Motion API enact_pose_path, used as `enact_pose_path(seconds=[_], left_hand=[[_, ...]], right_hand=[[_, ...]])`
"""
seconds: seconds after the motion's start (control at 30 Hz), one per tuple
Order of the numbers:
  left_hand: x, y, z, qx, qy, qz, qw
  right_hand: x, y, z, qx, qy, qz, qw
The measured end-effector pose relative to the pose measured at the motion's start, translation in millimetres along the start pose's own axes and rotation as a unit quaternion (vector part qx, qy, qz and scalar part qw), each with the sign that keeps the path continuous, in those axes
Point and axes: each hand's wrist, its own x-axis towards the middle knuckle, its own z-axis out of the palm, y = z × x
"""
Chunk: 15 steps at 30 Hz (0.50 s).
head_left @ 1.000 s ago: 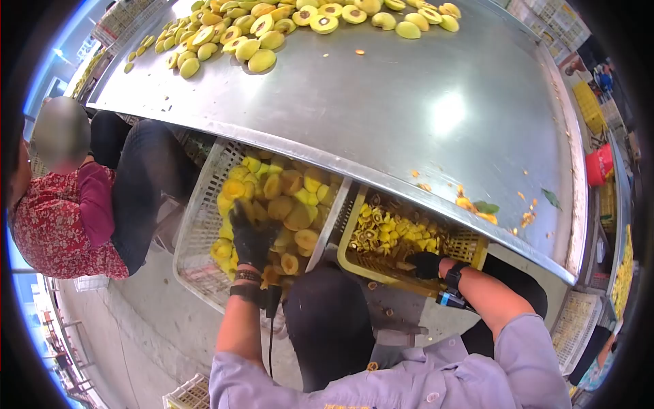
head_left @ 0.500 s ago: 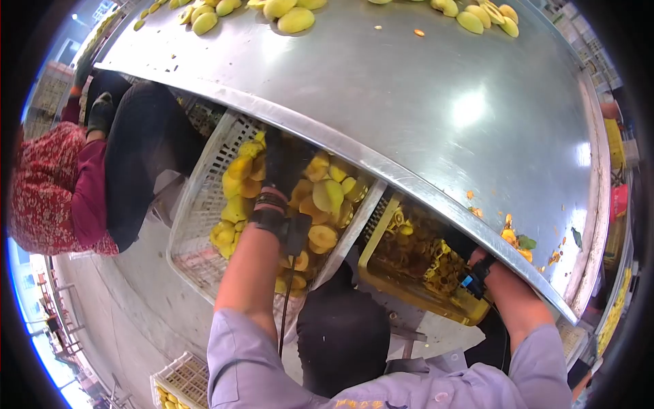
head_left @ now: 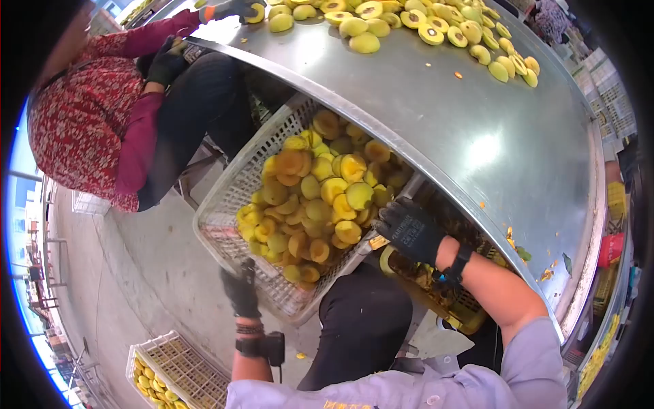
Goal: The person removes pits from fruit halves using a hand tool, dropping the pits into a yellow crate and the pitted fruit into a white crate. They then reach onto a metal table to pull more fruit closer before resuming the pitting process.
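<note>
In the head view, the white crate [head_left: 293, 307] sits at the centre, tilted in the frame, with a heap of yellow fruit halves [head_left: 313, 204] inside, many cut side up.

The left hand [head_left: 240, 286], in a dark glove, is at the crate's 7 o'clock, at its outer edge, fingers pointing towards 12. Its fingers are blurred, so I cannot tell whether its grip is open or closed on the rim.

The right hand [head_left: 411, 232], also dark-gloved, is over the crate's 4 o'clock rim. Its grip is closed on a small tan piece [head_left: 379, 242], which pokes out towards 8 o'clock.

Partly under this hand and its forearm, a yellow crate [head_left: 464, 323] with scraps inside lies farther out at 4 o'clock. The metal worktop [head_left: 409, 88] spans from 12 to 4 o'clock, with more cut fruit [head_left: 429, 31] along its far side. A co-worker [head_left: 88, 129] sits at 10 o'clock, one gloved hand [head_left: 238, 9] at the fruit there. Another crate [head_left: 184, 361] of yellow pieces stands on the floor [head_left: 143, 273] at 7 o'clock.
</note>
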Motion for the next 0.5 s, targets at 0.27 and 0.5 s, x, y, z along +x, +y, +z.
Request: enact_pose_path(seconds=[0.27,0.5], left_hand=[[-8,-26,1,0.091,0.008,0.038,0.995],[10,-37,-30,-0.183,-0.041,-0.13,0.974]], right_hand=[[26,8,13,-0.093,-0.039,-0.044,0.994],[39,-17,5,0.053,-0.077,-0.073,0.993]])
